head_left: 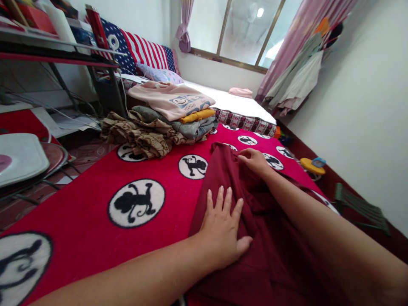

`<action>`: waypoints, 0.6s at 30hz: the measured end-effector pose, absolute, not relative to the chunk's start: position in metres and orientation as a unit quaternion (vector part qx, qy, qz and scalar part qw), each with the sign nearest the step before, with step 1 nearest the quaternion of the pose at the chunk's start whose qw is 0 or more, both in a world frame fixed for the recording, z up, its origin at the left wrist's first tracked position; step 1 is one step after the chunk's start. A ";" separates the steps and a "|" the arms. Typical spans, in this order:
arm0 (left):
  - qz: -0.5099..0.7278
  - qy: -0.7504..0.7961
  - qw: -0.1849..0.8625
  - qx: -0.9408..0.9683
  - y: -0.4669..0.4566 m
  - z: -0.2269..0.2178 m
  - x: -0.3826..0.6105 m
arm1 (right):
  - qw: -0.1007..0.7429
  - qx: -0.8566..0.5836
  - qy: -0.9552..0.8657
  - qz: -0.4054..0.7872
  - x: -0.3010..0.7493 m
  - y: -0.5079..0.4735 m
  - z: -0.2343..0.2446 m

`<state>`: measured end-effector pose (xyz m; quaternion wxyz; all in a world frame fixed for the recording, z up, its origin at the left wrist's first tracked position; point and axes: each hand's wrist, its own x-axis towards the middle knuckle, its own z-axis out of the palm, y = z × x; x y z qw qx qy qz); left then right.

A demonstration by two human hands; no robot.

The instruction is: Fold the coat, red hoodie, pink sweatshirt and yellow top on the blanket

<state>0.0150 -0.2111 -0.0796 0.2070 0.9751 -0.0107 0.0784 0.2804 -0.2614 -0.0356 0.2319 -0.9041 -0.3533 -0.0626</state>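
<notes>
A dark maroon garment lies spread with folds and wrinkles over a red blanket printed with black monkeys in white circles. My left hand rests flat on the garment with its fingers spread. Farther up, my right hand pinches the cloth between thumb and fingers near the far end. The garment's lower part runs toward me and beneath my right forearm. I cannot make out what kind of garment it is.
A stack of folded clothes, topped by a pink shirt, sits at the blanket's far left. Behind it is a bed with a white sheet. A desk and a chair stand left; a folding stool and a yellow stool stand right.
</notes>
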 end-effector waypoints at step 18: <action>0.098 -0.034 0.181 0.978 -0.211 -0.084 0.014 | -0.071 -0.983 -0.163 -0.050 0.245 -0.379 -0.002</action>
